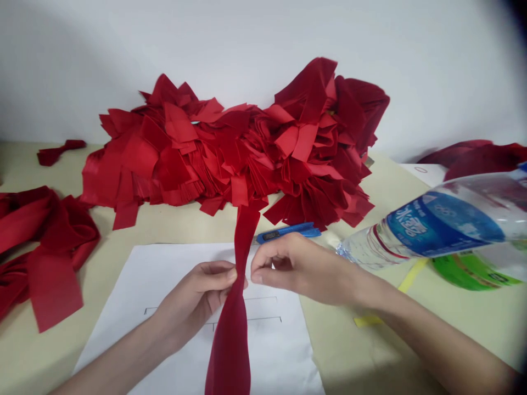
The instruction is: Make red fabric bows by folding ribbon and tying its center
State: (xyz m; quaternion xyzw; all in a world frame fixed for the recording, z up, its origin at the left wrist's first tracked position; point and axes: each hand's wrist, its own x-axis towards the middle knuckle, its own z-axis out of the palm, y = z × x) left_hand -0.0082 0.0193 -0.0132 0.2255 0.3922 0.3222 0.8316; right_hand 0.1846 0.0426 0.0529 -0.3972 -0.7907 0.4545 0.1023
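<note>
A long red velvet ribbon (229, 334) runs upright through the middle, from the red pile down past the lower edge of view. My left hand (206, 285) is closed on it, thumb in front and fingers behind, and the ribbon is pinched narrow there. Just right of it, my right hand (284, 266) has thumb and forefinger pressed together; whatever they hold is too fine to make out. Under both hands lies a white paper sheet (119, 312) with black ruled lines. A blue utility knife (288, 232) rests just beyond my right hand.
Behind stands a big heap of cut red ribbon pieces (206, 153) against the wall. Loose red ribbon (57, 258) lies at left, near a small tied bow (61, 152). At right are a water bottle (444, 225), a green-labelled item (473, 271) and a yellow strip (411, 274).
</note>
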